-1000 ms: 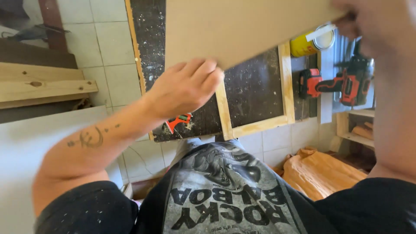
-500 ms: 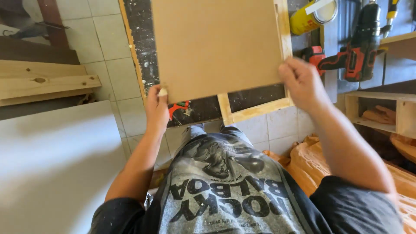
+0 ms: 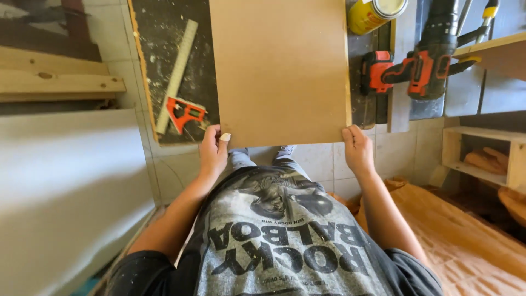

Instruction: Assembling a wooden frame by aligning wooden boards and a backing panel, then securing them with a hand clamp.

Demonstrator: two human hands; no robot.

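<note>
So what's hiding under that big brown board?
The brown board, held by the left hand and right hand, lies over a dark speckled worktop. Whatever sits beneath its middle is covered.

One brown board [image 3: 279,71], one square ruler [image 3: 178,93], one yellow can [image 3: 375,12], one drill [image 3: 422,66].

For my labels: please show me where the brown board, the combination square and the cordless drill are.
brown board [image 3: 279,71], head view, middle of its face.
combination square [image 3: 185,112], head view, red head.
cordless drill [image 3: 424,71], head view, red-black body.
</note>
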